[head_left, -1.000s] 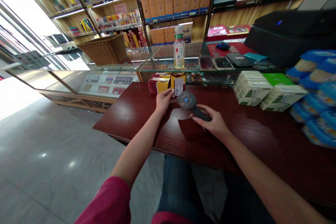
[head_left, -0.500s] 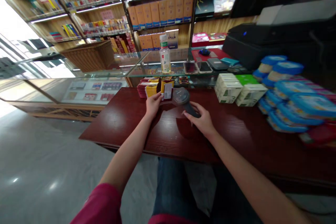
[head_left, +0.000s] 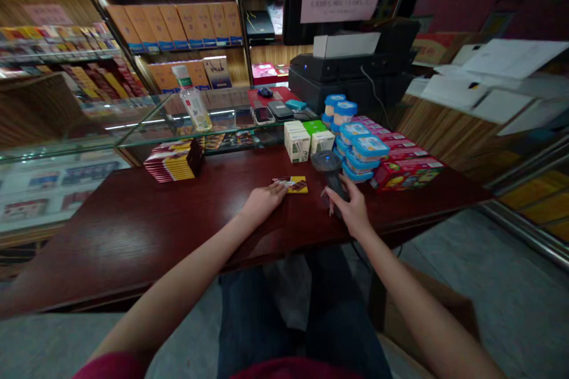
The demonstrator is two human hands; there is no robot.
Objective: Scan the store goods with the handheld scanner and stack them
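Observation:
My left hand (head_left: 263,202) rests on the dark red table (head_left: 133,219), fingertips on a flat yellow and red pack (head_left: 294,184) that lies on the wood. Its fingers are loosely stretched toward the pack. My right hand (head_left: 348,209) is wrapped round the handle of a grey barcode scanner (head_left: 328,167), whose head with a blue light points away from me, to the right of the pack.
A stack of yellow and red packs (head_left: 174,160) lies at the table's back left. White and green boxes (head_left: 306,137), blue-lidded tubs (head_left: 362,151) and red boxes (head_left: 406,169) crowd the right. A glass counter (head_left: 146,124) carries a bottle (head_left: 192,102) and phones; a black printer (head_left: 351,74) stands behind.
My view swung right. The pack my left hand held upright in front of the scanner now lies flat on the table, away from the stack; the scanner moved right with my right hand.

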